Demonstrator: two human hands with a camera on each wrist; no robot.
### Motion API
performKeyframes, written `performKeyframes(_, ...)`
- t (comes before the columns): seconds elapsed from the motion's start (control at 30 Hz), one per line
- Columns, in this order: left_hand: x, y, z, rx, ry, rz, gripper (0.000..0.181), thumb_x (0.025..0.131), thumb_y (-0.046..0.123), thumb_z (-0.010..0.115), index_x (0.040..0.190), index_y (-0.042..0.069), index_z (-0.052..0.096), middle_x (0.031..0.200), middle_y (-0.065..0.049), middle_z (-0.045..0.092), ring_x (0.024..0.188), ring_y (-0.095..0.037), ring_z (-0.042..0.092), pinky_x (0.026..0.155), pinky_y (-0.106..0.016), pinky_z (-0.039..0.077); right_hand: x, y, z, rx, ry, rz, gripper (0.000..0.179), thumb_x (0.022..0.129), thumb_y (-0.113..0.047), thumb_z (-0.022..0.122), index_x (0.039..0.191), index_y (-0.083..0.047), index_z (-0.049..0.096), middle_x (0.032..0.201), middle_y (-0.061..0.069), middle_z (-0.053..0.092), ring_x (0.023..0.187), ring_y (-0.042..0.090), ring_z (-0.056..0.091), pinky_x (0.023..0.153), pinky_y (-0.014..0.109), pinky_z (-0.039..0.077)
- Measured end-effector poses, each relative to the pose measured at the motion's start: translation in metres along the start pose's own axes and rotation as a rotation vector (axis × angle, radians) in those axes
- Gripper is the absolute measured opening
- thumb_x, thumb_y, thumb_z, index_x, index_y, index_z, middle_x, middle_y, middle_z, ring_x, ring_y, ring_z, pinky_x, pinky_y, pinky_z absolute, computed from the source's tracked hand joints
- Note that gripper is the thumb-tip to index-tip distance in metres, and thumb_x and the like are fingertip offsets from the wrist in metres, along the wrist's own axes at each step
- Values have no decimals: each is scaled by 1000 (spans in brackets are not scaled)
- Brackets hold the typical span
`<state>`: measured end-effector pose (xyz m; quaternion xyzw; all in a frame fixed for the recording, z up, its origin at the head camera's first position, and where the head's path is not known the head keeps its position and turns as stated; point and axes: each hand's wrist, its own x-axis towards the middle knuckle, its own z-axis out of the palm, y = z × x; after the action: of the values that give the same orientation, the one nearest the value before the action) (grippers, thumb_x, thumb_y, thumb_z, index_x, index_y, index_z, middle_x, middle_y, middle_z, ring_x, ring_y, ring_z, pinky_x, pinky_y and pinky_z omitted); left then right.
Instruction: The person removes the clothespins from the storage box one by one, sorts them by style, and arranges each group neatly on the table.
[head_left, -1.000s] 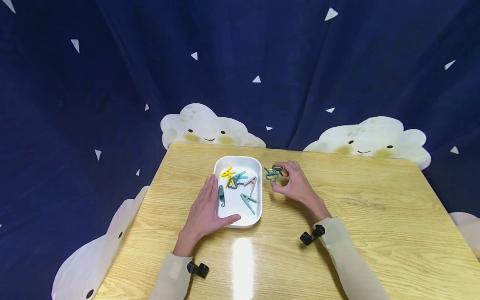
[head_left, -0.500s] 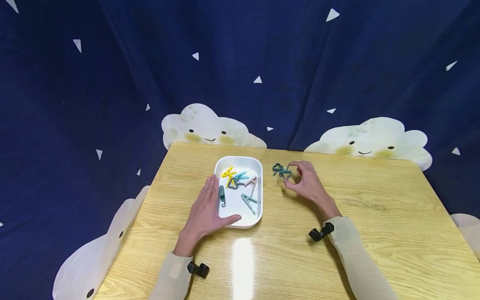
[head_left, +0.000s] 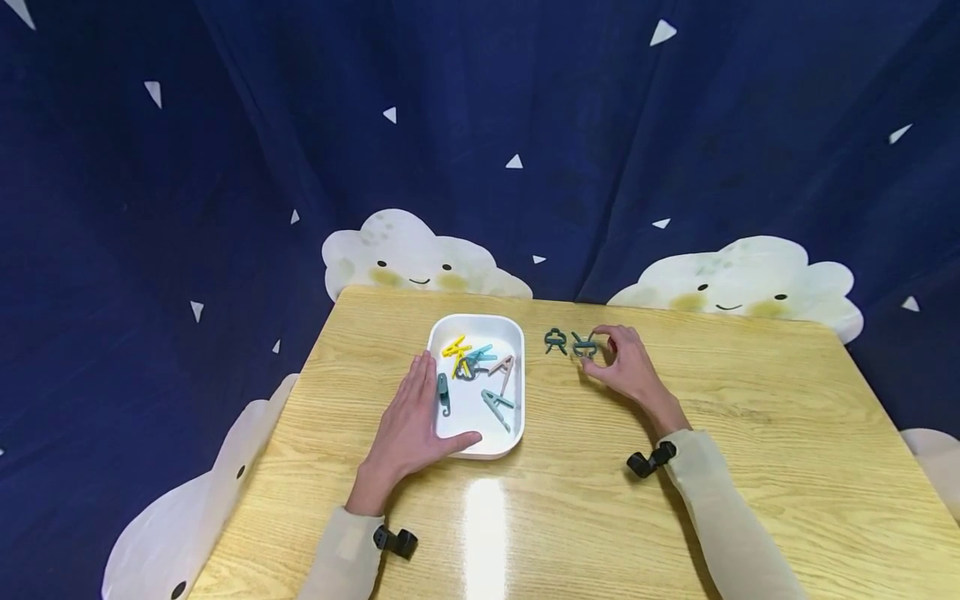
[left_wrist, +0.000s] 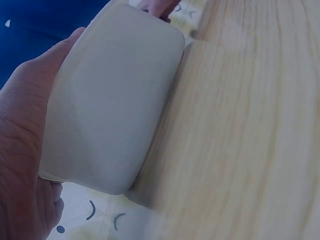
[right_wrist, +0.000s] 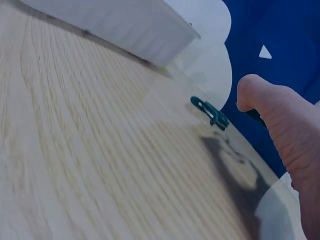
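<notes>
My right hand [head_left: 628, 365] pinches a dark green clip [head_left: 584, 346] between thumb and fingertips, over the table right of a white plastic box [head_left: 521, 375]. Another dark green clip [head_left: 555, 340] lies on the wood just left of it. Seen from the right wrist, the thumb hides most of the held clip [right_wrist: 256, 117], while the other clip [right_wrist: 212, 112] shows on the table. My left hand [head_left: 407, 417] rests against the box's left side with straight fingers, its thumb stretched across the near rim. The left wrist view shows the box's smooth wall [left_wrist: 115, 95] beside that hand.
Inside the box lie yellow clothespins [head_left: 456, 348], a blue clothespin [head_left: 482, 353], a pink one [head_left: 502, 367], a pale green one [head_left: 497, 404], a grey-green hooked clip [head_left: 444, 392] and a dark grey clip [head_left: 467, 368]. A dark blue curtain [head_left: 480, 150] hangs behind the wooden table [head_left: 750, 417].
My right hand has moved right, away from the box, and the two dark green clips now sit apart, one left on the table. My left hand and the box stay put.
</notes>
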<state>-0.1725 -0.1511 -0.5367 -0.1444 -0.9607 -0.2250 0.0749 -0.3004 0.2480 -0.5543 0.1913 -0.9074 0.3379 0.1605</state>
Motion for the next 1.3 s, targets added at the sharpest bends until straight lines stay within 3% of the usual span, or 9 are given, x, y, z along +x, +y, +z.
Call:
performKeyframes(0.4,-2,1,1,-3,-7,-5,141,74,94,59,167,2,5,176,-14,4,162,-24,2,130,-44,18,-3,23,12,0,-45,94,55,79,-27,82,122,2,66,81,9,49,88,29,45,78,37,35)
performKeyframes(1.3,0,2,-2,-8,-17,-11,141,74,92,60,167,3,4,176,-14,4,162,-23,1,130,-44,17,7,25,15,-93,-71,75,54,85,-33,78,126,2,67,76,5,49,80,29,45,73,37,33)
